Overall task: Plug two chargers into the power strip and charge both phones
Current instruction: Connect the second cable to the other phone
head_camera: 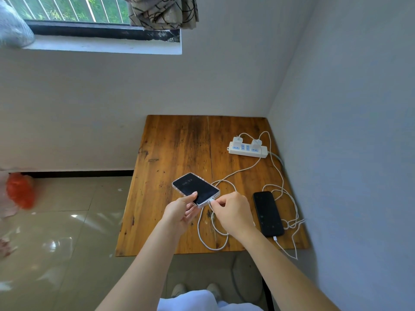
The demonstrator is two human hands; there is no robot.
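A white power strip (pixel 248 149) lies at the back right of the wooden table (pixel 175 144), with two white chargers (pixel 237 139) (pixel 256 142) plugged into it. My left hand (pixel 180 209) holds a phone in a clear case (pixel 195 189) above the table, its screen lit with the time. My right hand (pixel 233 209) pinches a white cable's plug (pixel 211 200) at that phone's bottom edge. A second, black phone (pixel 267 213) lies flat at the right, with a white cable (pixel 275 238) in its near end.
Loose white cable loops (pixel 213 243) lie across the table's near half and hang over its front edge. Walls close the table in at the back and right. A tiled floor (pixel 67 232) lies to the left, with an orange object (pixel 20 189) on it.
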